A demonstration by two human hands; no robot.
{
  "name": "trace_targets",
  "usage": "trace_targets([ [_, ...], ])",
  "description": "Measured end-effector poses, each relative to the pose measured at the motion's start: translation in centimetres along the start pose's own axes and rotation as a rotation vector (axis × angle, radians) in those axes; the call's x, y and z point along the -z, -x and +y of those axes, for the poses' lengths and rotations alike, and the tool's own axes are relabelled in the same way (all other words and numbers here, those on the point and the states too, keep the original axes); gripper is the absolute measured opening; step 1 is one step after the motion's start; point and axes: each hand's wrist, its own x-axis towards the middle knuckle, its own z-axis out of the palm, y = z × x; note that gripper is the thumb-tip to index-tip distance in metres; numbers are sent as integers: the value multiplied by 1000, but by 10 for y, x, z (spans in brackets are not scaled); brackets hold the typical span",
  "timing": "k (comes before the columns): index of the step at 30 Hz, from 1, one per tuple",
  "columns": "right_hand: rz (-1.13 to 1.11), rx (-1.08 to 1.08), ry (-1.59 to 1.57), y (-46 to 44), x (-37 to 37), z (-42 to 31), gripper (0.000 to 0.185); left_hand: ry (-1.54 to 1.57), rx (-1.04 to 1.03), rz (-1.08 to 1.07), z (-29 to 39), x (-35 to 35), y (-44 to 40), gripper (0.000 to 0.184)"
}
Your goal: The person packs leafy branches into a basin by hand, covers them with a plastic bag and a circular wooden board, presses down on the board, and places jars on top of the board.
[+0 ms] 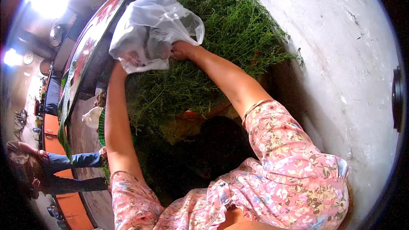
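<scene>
A translucent white plastic bag [155, 19] is spread above a large heap of feathery green plants [238, 30]. My left hand [132, 58] is inside the bag and shows dimly through the plastic; its fingers are blurred by the film. At the lower right of the bag my right hand [181, 50] is closed, with its fingers gripping the bag's edge. The bag looks puffed out, and its mouth faces right. Leafy stems lie right below both hands.
A pale wall [336, 51] rises close on the right. To the left stand a large tilted red round panel [96, 30], a long green leaf [64, 115], a white jug [91, 117] and orange cabinets [70, 208]. Another person in jeans [76, 162] stands at the lower left.
</scene>
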Motion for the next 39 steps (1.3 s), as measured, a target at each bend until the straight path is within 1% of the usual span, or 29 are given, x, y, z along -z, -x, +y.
trace_targets([
  [2, 170, 169, 155, 30, 54, -27, 30, 144, 220, 170, 3, 6, 0, 29],
  [3, 226, 203, 189, 33, 58, -29, 31, 474, 489, 378, 14, 18, -8, 32],
  [4, 283, 234, 224, 36, 61, -31, 33, 459, 674, 364, 71, 66, -30, 35],
  [5, 417, 284, 129, 37, 60, -30, 34, 449, 857, 344, 131, 118, -53, 39],
  [6, 417, 281, 66, 38, 58, -30, 35, 405, 835, 430, 152, 122, -70, 42],
  [7, 417, 279, 2, 39, 55, -29, 37, 655, 712, 446, 143, 107, -84, 47],
  [8, 285, 227, -23, 35, 52, -26, 39, 914, 599, 442, 135, 92, -97, 54],
  [10, 122, 145, -60, 29, 60, -26, 46, 760, 301, 58, 153, 50, -106, 75],
  [11, 86, 113, -74, 29, 74, -31, 50, 561, 247, -76, 155, 12, -99, 82],
  [12, -1, 102, 21, 30, 82, -34, 52, 363, 171, -195, 156, -27, -93, 89],
  [13, -89, 100, 115, 31, 91, -38, 55, 367, 273, -268, 171, -28, -83, 90],
  [14, -223, 118, 314, 33, 96, -40, 57, 364, 375, -341, 186, -28, -73, 91],
  [16, -361, 164, 483, 44, 108, -44, 53, 469, 456, -405, 209, 16, -69, 83],
  [19, -403, 274, 402, 91, 150, -51, 40, 446, 413, -387, 186, -14, -66, 97],
  [21, -430, 346, 342, 105, 188, -66, 34, 392, 384, -382, 177, -36, -65, 98],
  [22, -565, 353, 116, 99, 210, -85, 36, 348, 368, -374, 173, -48, -64, 98],
  [23, -381, 445, -128, 90, 214, -92, 36, 304, 353, -366, 169, -60, -62, 98],
  [24, -375, 414, -144, 81, 237, -112, 31, 246, 338, -346, 163, -74, -64, 98],
  [25, 83, 548, -53, 44, 216, -85, 29, 189, 351, -371, 168, -66, -64, 98],
  [26, 190, 416, -51, 32, 219, -88, 44, 132, 363, -398, 174, -58, -64, 97],
  [27, 340, 334, 283, 14, 202, -70, 55, 77, 403, -468, 197, -10, -69, 97],
  [28, 488, 241, 619, -4, 173, -43, 66, 19, 442, -535, 209, 18, -68, 96],
  [30, -184, -58, 776, -8, 132, 21, 76, 35, 438, -405, 199, 9, -61, 95],
  [31, -229, -169, 640, 3, 120, 36, 75, 44, 429, -342, 193, 5, -58, 94],
  [32, -274, -284, 502, 13, 112, 45, 73, 104, 463, -317, 193, 4, -53, 93],
  [35, -208, -216, 414, 19, 102, 58, 71, 286, 564, -260, 198, -8, -49, 91],
  [37, -219, -232, 387, 18, 92, 64, 69, 355, 606, -263, 193, -18, -46, 89],
  [39, -242, -226, 410, 14, 85, 68, 70, 401, 615, -332, 188, -27, -43, 90],
])
